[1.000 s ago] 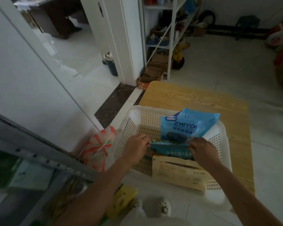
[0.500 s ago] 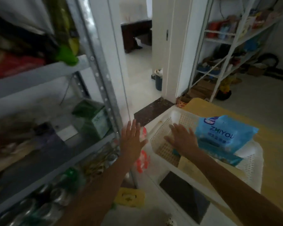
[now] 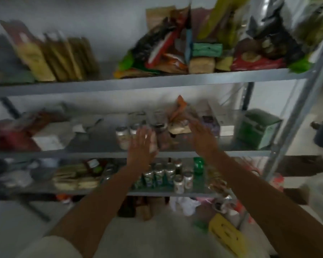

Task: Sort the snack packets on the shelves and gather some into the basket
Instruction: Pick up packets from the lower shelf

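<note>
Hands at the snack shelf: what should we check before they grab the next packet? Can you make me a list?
1. Left hand free: ok, fingers straight, holding nothing.
2. Right hand free: ok, open and empty too.
3. A packet close by: ok, the orange-topped packet lies on the middle shelf just beyond the fingertips.
4. Path clear: not ok, jars stand by the left hand and could probably get knocked.
5. Packet labels readable: not ok, the picture is blurred.
6. Basket ready: cannot tell, it is not clearly in view.
</note>
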Demonstrator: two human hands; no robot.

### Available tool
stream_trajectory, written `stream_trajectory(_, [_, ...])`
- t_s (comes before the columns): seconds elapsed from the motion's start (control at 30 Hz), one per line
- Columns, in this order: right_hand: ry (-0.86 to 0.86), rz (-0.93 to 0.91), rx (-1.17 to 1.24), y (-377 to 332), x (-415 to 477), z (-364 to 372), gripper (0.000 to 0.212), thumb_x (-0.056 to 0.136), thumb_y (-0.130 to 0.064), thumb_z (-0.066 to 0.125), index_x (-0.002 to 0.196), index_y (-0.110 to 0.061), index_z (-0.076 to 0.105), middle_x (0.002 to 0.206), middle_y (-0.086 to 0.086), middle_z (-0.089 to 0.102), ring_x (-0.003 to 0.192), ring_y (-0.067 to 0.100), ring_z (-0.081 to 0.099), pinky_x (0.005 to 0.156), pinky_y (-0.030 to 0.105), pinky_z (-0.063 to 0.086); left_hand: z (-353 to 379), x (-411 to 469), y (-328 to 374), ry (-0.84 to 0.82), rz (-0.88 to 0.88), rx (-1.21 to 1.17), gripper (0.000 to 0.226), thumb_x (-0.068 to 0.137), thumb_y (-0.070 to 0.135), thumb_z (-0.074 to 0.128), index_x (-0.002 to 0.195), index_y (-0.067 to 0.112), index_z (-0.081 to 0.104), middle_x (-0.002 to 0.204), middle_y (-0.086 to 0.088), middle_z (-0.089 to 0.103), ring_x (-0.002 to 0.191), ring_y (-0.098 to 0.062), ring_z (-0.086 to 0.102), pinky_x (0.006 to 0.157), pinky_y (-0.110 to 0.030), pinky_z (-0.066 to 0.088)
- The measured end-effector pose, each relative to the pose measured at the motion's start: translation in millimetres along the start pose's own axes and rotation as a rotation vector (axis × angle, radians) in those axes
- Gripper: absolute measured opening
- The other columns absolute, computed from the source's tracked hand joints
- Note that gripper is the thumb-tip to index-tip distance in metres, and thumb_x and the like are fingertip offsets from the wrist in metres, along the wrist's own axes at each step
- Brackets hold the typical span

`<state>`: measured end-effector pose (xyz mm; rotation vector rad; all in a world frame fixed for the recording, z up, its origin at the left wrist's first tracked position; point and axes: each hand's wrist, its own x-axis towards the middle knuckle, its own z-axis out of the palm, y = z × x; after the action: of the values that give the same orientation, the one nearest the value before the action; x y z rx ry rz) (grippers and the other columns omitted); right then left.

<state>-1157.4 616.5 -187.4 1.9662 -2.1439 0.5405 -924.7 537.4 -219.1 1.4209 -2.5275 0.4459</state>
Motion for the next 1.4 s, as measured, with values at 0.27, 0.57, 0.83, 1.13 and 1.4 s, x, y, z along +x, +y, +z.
stream_trajectory(0.27, [0.153, -0.240, -0.100, -117.0, 112.3, -56.6, 0.066, 0.091, -0.043, 0.022, 0.143, -0.005, 0.039, 0.148, 0.014, 0.039, 0.138, 0.029, 0.036, 0.112, 0.048, 0.025, -82.9, 37.8, -127.9, 0.112, -0.198, 0.032, 0.081, 0.097, 0.057, 0.029, 0.151, 0.014, -0.015, 0.159, -0.008, -0.021, 0.146, -0.027, -0.018, 0.118, -0.044, -0.007])
stream_trajectory(0.57, [0.376, -0.156, -0.276, -126.2, 224.1, -126.7, 0.057, 0.097, -0.032, 0.037, 0.151, -0.021, 0.020, 0.160, 0.005, 0.012, 0.147, 0.022, 0.008, 0.116, 0.048, 0.009, -114.2, 154.7, -162.2, 0.140, -0.165, -0.024, 0.083, 0.093, 0.065, 0.029, 0.153, 0.011, 0.008, 0.161, -0.011, 0.009, 0.148, -0.025, 0.008, 0.119, -0.041, 0.003])
stream_trajectory(0.83, [0.312, -0.012, -0.651, -131.7, 256.6, -137.9, 0.070, 0.088, -0.033, 0.054, 0.149, -0.022, 0.022, 0.156, 0.009, 0.022, 0.146, 0.033, 0.002, 0.112, 0.061, -0.008, -92.4, 164.4, -171.2, 0.406, -0.044, -0.035, 0.074, 0.082, 0.069, 0.034, 0.108, 0.007, 0.064, 0.104, -0.013, 0.068, 0.095, -0.033, 0.062, 0.085, -0.038, 0.046])
stream_trajectory(1.13, [0.248, -0.110, -0.840, -154.2, 277.9, -148.9, 0.020, 0.087, -0.013, 0.055, 0.108, -0.014, 0.059, 0.104, 0.008, 0.062, 0.103, 0.028, 0.056, 0.099, 0.038, 0.032, -94.1, 165.6, -174.4, 0.456, -0.017, 0.014, 0.073, 0.082, 0.070, 0.033, 0.106, 0.009, 0.064, 0.103, -0.011, 0.068, 0.094, -0.029, 0.064, 0.082, -0.035, 0.048])
stream_trajectory(1.4, [0.350, -0.242, -0.932, -175.0, 280.7, -162.3, 0.033, 0.090, -0.016, 0.053, 0.122, -0.010, 0.052, 0.117, 0.013, 0.057, 0.114, 0.034, 0.050, 0.107, 0.049, 0.028, -121.7, 162.0, -178.3, 0.324, -0.145, -0.628, 0.084, 0.082, 0.062, 0.059, 0.147, 0.020, 0.026, 0.141, -0.011, 0.048, 0.119, -0.030, 0.054, 0.089, -0.042, 0.049])
